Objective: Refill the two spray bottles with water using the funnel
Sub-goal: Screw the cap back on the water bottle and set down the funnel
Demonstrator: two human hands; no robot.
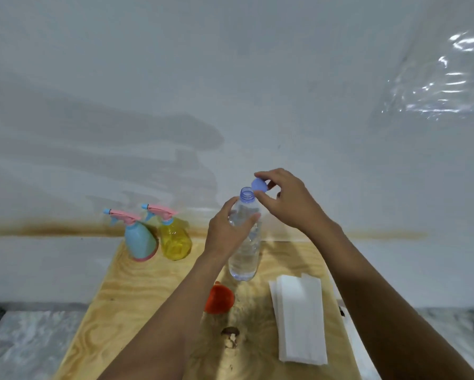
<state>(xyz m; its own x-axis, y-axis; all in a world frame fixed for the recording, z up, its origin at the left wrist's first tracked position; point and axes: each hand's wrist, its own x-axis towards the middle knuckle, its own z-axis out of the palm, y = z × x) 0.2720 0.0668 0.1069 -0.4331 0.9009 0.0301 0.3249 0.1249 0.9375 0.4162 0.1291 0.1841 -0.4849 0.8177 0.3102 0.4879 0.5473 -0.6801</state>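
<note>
The water bottle (244,259) is held upright over mid-table (137,292), open neck pointing up, its shoulder gripped by the left hand (227,231). The blue cap (259,184) is pinched by the right hand (288,204) beside the neck.

— Where is the water bottle (244,259)?
— Upright on the wooden surface (126,297), with the left grip (227,229) curled round its upper part. Its mouth is uncovered.
— The cap (258,184)?
— Pinched in the right grip (288,204), just beside the mouth.
— Anything else?
— The blue spray bottle (140,239) and yellow spray bottle (175,239) stand together at the far left. The orange funnel (220,298) lies near the bottle's base, with white paper sheets (299,316) to its right.
</note>
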